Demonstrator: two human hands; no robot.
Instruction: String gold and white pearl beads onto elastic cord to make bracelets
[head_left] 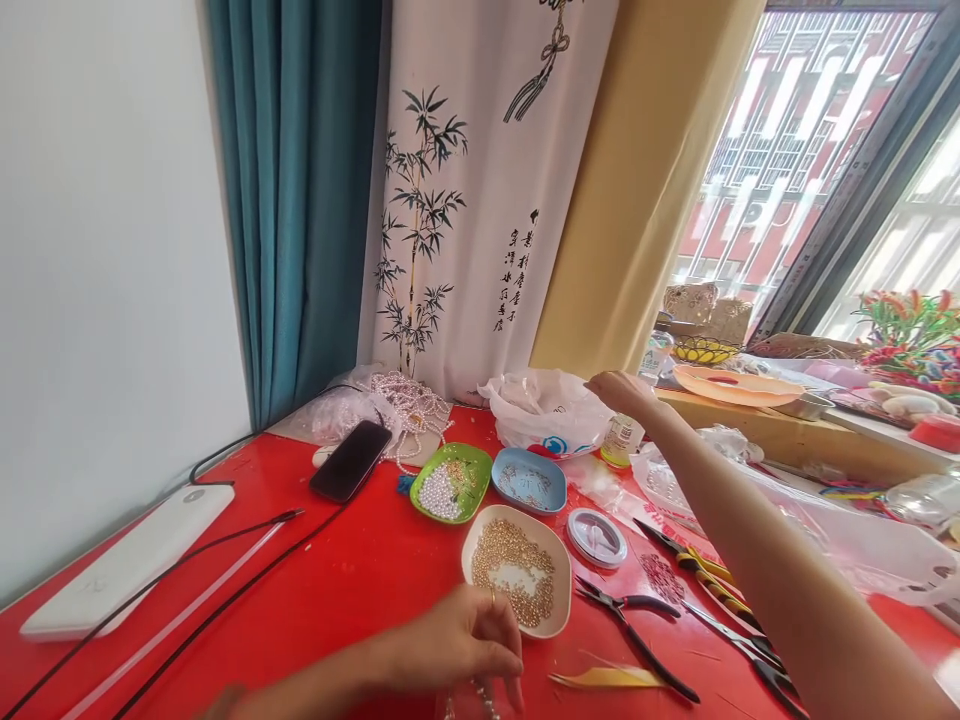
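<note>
My left hand (480, 640) is closed at the bottom centre, thumb and fingers pinched on a strand of beads (486, 697) that hangs beneath it. Directly behind that hand, a cream dish (562, 600) holds gold beads. My right hand (621, 390) stretches far back, above a jar with yellow contents (619, 440) and beside a white plastic bag (544, 405). Its fingers look curled together; whatever they may hold is too small to make out. A green dish (480, 465) with pearly and gold beads and a blue dish (551, 503) with small pieces stand behind the cream one.
Right of the dishes lie a round clear case (597, 538), black-handled pliers (637, 632), yellow-handled pliers (709, 575), scissors (739, 640) and yellow tweezers (611, 678). A phone (351, 460), bead strings (412, 400), cables and a white power bank (135, 560) occupy the left.
</note>
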